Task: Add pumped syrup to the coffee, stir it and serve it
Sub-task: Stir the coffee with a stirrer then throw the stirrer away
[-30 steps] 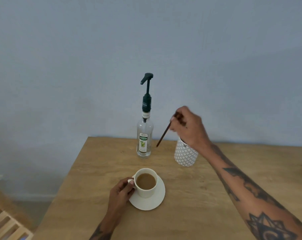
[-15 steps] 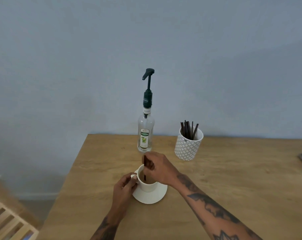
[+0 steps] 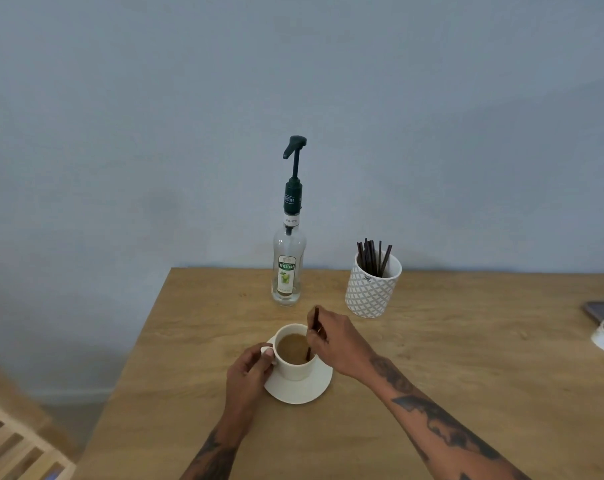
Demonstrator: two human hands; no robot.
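Head view: left hand [image 3: 248, 370] pinches the handle of the cup [image 3: 295, 358]; right hand [image 3: 338, 341] grips one stirrer [image 3: 312, 332], tip in the coffee between both hands. Cup looks rigid, breakable and spill-prone; best held by handle or saucer [image 3: 304, 389]. Stirrer looks light and thin. Beyond the hands: one syrup bottle [image 3: 288, 268], one holder [image 3: 371, 289] with several more sticks.

A clear syrup bottle [image 3: 288, 268] on the wooden table carried a front label [image 3: 286, 275] that read "TEISSEIRE" on a green band above a picture of a pale green drink. A white neck band [image 3: 291, 220] read "MOJITO". The dark green pump collar [image 3: 292, 199] bore white lettering that appeared to repeat the brand name, too blurred to confirm.
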